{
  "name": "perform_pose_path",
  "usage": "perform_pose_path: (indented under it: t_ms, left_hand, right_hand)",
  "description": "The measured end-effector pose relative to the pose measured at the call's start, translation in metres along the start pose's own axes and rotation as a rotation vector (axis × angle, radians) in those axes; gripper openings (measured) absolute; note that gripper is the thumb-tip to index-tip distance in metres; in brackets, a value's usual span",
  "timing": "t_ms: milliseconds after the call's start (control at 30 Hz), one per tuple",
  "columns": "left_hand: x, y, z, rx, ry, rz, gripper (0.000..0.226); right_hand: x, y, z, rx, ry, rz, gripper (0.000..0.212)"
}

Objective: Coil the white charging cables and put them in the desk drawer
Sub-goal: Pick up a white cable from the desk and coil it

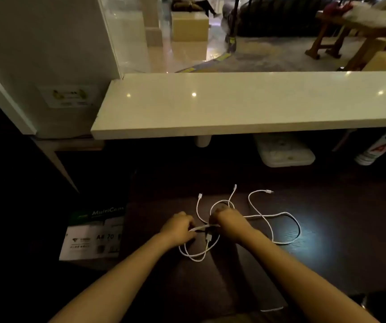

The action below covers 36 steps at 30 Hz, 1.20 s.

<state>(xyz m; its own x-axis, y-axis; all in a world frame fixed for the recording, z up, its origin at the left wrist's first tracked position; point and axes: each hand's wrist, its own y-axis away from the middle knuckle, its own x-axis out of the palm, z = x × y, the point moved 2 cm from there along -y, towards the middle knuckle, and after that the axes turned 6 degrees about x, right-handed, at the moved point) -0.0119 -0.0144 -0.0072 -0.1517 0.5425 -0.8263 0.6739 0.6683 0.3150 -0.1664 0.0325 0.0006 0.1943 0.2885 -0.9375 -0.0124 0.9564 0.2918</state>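
White charging cables (271,226) lie tangled in loose loops on the dark wooden desk (327,252). Three plug ends point away from me at the far side of the tangle. My left hand (178,227) pinches a cable stretch near a USB plug at the tangle's left side. My right hand (228,221) is closed over cable strands in the middle of the tangle, and a taut piece of cable runs between the two hands. A loop hangs toward me below the hands. No drawer is visible.
A pale stone counter (245,106) overhangs the desk's far side. Under it sit a white lidded container (283,151) and a wrapped paper ream (378,145). A box of A4 paper (94,234) stands left of the desk. Another white cable piece (271,309) shows near the front edge.
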Motion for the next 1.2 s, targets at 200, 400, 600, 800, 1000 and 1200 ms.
perform_pose_path:
  t_ms: [200, 400, 600, 800, 1000, 1200]
  left_hand:
    - [-0.014, -0.003, 0.002, -0.027, 0.3, -0.177, 0.016]
    - [-0.088, -0.002, -0.026, 0.099, 0.741, -0.287, 0.009]
    - [-0.147, 0.008, -0.059, 0.168, 0.978, -0.468, 0.018]
    - [-0.177, 0.012, -0.074, 0.207, 1.362, -0.458, 0.025]
    - [-0.191, 0.006, -0.084, 0.145, 1.64, -0.335, 0.043]
    - [-0.191, 0.002, -0.087, 0.084, 1.572, -0.493, 0.029]
  right_hand:
    - [-0.036, 0.0, -0.007, 0.048, -0.21, -0.084, 0.022]
    - [-0.129, 0.005, -0.013, 0.006, -0.538, -0.353, 0.017]
    - [-0.202, 0.015, -0.012, -0.045, -0.637, -0.597, 0.016]
    - [-0.215, 0.023, -0.021, -0.07, -0.755, -0.554, 0.016]
    - [-0.207, 0.023, -0.025, -0.086, -0.65, -0.584, 0.017]
    - [-0.213, 0.035, -0.029, -0.146, -0.699, -0.689, 0.015]
